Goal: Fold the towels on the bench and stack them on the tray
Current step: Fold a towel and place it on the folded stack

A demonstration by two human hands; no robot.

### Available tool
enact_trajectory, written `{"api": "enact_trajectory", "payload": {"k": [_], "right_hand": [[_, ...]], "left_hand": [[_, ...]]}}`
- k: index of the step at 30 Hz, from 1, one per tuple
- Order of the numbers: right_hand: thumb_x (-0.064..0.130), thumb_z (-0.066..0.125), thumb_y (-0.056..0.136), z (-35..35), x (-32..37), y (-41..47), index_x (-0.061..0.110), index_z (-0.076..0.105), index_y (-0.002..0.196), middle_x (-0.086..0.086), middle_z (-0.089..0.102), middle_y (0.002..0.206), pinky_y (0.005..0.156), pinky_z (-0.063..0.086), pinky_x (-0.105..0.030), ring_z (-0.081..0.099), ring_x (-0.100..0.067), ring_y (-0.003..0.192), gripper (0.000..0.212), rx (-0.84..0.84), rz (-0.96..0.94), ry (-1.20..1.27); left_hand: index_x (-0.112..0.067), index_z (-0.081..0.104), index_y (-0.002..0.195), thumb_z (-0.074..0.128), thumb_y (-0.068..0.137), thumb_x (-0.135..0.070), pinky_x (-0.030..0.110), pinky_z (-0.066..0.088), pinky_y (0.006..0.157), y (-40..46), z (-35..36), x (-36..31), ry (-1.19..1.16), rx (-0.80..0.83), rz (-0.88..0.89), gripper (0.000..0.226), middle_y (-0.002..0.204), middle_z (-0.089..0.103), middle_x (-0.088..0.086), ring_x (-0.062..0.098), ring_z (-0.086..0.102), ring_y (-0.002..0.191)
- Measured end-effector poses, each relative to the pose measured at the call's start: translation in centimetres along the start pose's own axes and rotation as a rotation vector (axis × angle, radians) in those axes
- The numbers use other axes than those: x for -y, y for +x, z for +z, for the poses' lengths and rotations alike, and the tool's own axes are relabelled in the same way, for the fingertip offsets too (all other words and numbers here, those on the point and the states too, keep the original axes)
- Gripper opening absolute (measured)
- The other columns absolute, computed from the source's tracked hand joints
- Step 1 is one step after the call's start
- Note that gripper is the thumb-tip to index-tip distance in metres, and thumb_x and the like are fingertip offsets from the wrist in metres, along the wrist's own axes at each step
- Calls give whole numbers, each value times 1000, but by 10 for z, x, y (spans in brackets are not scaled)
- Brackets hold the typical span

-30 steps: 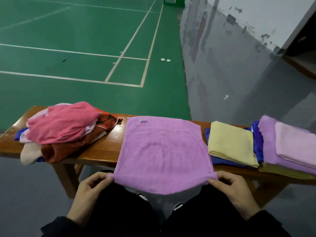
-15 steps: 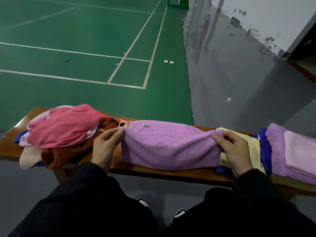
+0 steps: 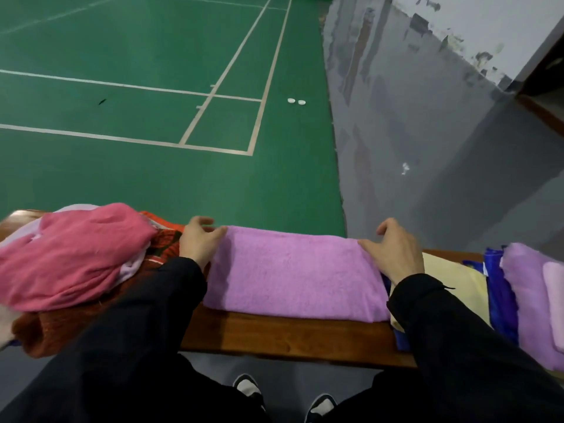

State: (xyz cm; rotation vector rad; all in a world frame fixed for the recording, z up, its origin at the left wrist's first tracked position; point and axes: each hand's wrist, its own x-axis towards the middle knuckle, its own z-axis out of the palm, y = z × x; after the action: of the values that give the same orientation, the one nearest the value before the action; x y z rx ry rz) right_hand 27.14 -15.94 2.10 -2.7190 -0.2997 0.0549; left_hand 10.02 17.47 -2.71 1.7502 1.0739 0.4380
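The person sat at the wooden counter [image 3: 283, 334] with a purple towel [image 3: 293, 273] lying doubled in front of them, so I judged the 1st fold of this towel to be the step in hand. The left hand [image 3: 198, 242] rested at the towel's far left corner, thumb on the cloth and fingers loosely curled over the edge; the right hand [image 3: 393, 251] sat at the far right corner in the same way. Whether either grip was actually pinching the cloth or only pressing it flat I could not tell. The towel made a long band running left to right along the counter, its fold toward the person at the near edge and its loose edges at the far side under the hands. It lay between a heap of unfolded towels [image 3: 70, 254], pink on top, at the left, and a stack of folded towels [image 3: 518, 288], yellow, blue and purple, at the right. Its right end looked to touch or overlap the yellow one. No tray showed plainly; it may have been hidden under that stack. To my eye the next move called for 1 end to be carried across to the other, halving the long axis, with corners matched before the towel went onto the stack.
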Motion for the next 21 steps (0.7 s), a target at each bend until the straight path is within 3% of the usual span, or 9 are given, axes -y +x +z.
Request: {"api": "enact_trajectory", "payload": {"k": [1, 3, 6, 8, 12, 15, 17, 19, 21], "right_hand": [[47, 72, 90, -1, 2, -2, 19, 54, 118, -4, 60, 118, 80, 52, -38, 58, -23, 98, 44, -25, -9, -23], [45, 67, 94, -8, 10, -16, 20, 54, 124, -3, 57, 127, 86, 50, -37, 57, -22, 110, 42, -86, -149, -24], [43, 55, 99, -14, 11, -57, 26, 63, 122, 6, 64, 124, 95, 46, -34, 59, -16, 113, 29, 54, -525, -129], [45, 52, 91, -9, -2, -81, 30, 67, 117, 7, 69, 117, 104, 43, -39, 61, -19, 113, 34, 158, -695, -364], [32, 65, 66, 4, -35, -93, 20, 76, 109, -1, 76, 112, 118, 26, -52, 67, -27, 116, 46, 186, -660, -697], [22, 57, 83, 1, -28, -94, 22, 74, 93, 0, 75, 96, 122, 20, -46, 68, -24, 102, 20, 171, -633, -785], [21, 50, 92, -5, -18, -95, 22, 69, 84, 0, 71, 85, 121, 28, -46, 65, -23, 87, 21, 162, -588, -743], [25, 51, 95, -19, -12, -96, 21, 69, 85, -1, 70, 82, 99, 50, -41, 61, -22, 78, 21, 88, -515, -594], [28, 54, 99, -39, -6, -98, 22, 72, 106, 0, 72, 94, 81, 53, -33, 62, -18, 82, 20, 10, -438, -351]], "left_hand": [[-6, 59, 126, 75, 89, -24, 34, 50, 95, -5, -1, -1, 72, -44, 43, 44, 118, 67, 12, 26, 64, 107], [-6, 57, 128, 70, 91, -24, 36, 44, 100, -24, -5, 1, 220, -105, 320, 43, 122, 62, 14, 28, 58, 110], [-20, 67, 114, 67, 90, -43, 40, 45, 99, -68, -21, 18, 486, 166, 871, 34, 116, 65, 0, 22, 59, 109], [-27, 71, 109, 71, 85, -54, 40, 47, 98, -86, -34, 38, 646, 351, 1018, 36, 119, 67, -8, 17, 61, 113], [-19, 73, 114, 67, 87, -42, 31, 51, 100, -85, -53, 60, 688, 379, 1055, 36, 127, 69, -1, 17, 66, 117], [-16, 72, 110, 58, 94, -33, 32, 57, 90, -81, -58, 65, 735, 335, 1097, 28, 123, 71, 4, 22, 71, 108], [-16, 66, 114, 50, 94, -27, 37, 60, 83, -83, -59, 63, 732, 277, 1066, 28, 119, 71, 10, 30, 72, 100], [-18, 59, 116, 44, 92, -27, 40, 58, 76, -90, -64, 50, 659, 205, 953, 30, 107, 71, 14, 35, 71, 89], [-15, 58, 114, 42, 93, -30, 37, 49, 75, -98, -74, 26, 540, 113, 870, 31, 98, 70, 14, 35, 68, 83]]}}
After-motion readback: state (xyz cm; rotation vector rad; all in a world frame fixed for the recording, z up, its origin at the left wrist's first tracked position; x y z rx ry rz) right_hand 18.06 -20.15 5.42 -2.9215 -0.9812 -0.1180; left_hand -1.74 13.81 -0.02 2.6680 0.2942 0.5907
